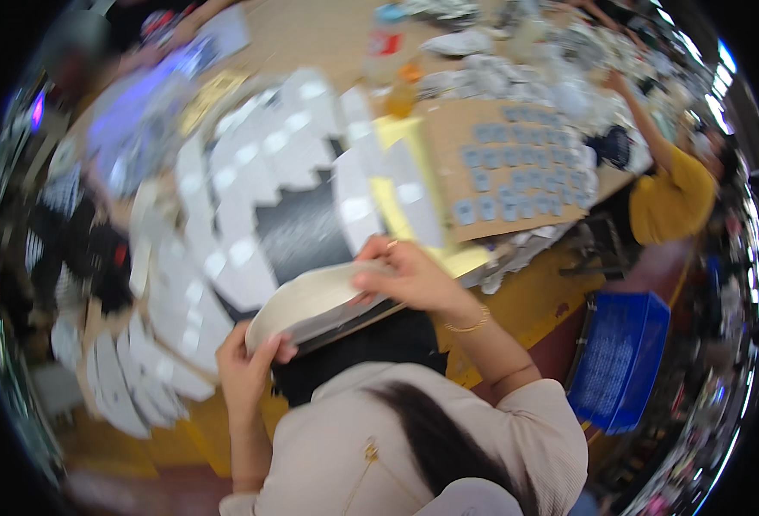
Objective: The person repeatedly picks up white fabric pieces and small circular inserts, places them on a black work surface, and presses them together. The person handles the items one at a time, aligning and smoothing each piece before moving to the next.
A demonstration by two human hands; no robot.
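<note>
My left hand [253,351] pinches the near left end of a curved, cream, sheet-like piece [311,297], thumb on top. The thumb and fingers of my right hand [404,277] close on its right end. The piece is held bowed above the table's front edge; a darker grey layer shows along its lower side, and its exact kind cannot be made out. Just beyond it lie a dark grey sheet [304,228] and overlapping rows of long pale panels [263,163], each bearing small white squares.
A cardboard sheet [448,185] carries rows of small blue-grey pieces, beside yellow sheets [390,202]. Behind stand a clear bottle [383,64] and an orange bottle [404,93]. On the right are a blue plastic crate [622,361] and a person in yellow [674,202].
</note>
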